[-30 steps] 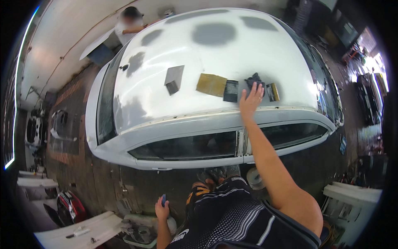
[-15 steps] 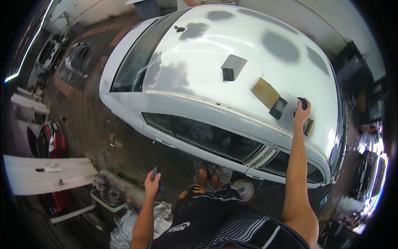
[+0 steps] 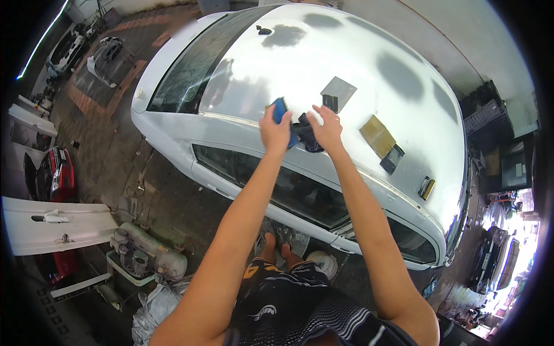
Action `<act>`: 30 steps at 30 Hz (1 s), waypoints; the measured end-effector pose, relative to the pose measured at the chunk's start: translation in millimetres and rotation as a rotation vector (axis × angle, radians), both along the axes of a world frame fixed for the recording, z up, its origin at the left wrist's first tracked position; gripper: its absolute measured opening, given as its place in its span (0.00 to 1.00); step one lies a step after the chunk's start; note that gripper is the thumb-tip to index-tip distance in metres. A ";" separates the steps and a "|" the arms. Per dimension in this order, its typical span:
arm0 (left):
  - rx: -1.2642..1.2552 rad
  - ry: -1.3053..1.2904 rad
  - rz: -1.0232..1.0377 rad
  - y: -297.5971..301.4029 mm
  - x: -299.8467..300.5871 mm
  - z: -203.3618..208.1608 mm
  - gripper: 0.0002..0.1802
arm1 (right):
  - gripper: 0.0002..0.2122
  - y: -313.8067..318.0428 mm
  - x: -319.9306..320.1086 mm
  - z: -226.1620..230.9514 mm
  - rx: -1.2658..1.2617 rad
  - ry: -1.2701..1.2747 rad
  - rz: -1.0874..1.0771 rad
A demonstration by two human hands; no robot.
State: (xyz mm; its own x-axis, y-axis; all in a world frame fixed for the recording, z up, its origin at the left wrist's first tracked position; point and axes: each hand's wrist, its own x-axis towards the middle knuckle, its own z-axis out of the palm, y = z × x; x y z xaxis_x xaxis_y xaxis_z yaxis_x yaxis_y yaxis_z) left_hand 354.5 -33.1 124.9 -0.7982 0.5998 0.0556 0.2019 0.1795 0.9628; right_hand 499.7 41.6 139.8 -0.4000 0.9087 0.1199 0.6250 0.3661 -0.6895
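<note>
Both my hands are over the near edge of the white car roof [image 3: 352, 55], side by side. My left hand [image 3: 275, 131] grips a blue flat block [image 3: 280, 109], which sticks out above the fingers and shows again beside the palm. My right hand [image 3: 328, 128] pinches a crumpled black cloth [image 3: 310, 138] between thumb and fingers, and the cloth hangs close to the block. Just beyond my right hand, a grey sheet [image 3: 341, 89] lies on the roof with a small black pad [image 3: 329, 104] at its near edge.
Farther right on the roof lie a tan sheet [image 3: 378, 135], a dark pad [image 3: 392, 160] and a small yellow-and-black block [image 3: 426, 188]. A small black object [image 3: 264, 30] sits at the far left. Below left stand an air compressor [image 3: 147, 254] and a white car door [image 3: 63, 225].
My right hand has carried the black cloth leftward from the roof's right end. My left hand has risen from beside the car to the roof edge with the blue block.
</note>
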 end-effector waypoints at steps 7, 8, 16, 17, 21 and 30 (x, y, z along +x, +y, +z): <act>0.171 -0.109 -0.309 2.5 80.7 45.3 0.29 | 0.38 -7.9 24.6 41.7 -0.409 0.381 -0.025; 0.209 -0.172 -0.334 -4.9 89.6 50.5 0.31 | 0.38 -10.2 31.9 38.3 -0.407 0.415 -0.070; 0.193 -0.106 -0.485 -23.8 97.6 36.4 0.35 | 0.35 -26.0 38.9 34.1 -0.531 0.633 -0.239; 0.204 -0.073 -0.487 -26.9 96.7 34.3 0.36 | 0.34 -26.5 38.6 33.1 -0.549 0.620 -0.253; 0.219 -0.362 -0.618 -35.3 93.6 37.4 0.41 | 0.24 -16.6 49.0 8.1 -0.519 0.661 -0.389; -0.124 0.839 -0.671 -23.0 41.2 -31.0 0.45 | 0.12 -17.7 73.6 -40.8 0.232 0.040 -0.371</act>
State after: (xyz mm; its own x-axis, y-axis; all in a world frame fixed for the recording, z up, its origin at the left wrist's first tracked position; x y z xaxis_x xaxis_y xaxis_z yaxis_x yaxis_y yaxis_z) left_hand 395.7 -56.1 93.9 -0.0407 0.9395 0.3401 0.8819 -0.1262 0.4541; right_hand 573.3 23.8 99.0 -0.0429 0.9373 0.3460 0.7179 0.2698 -0.6418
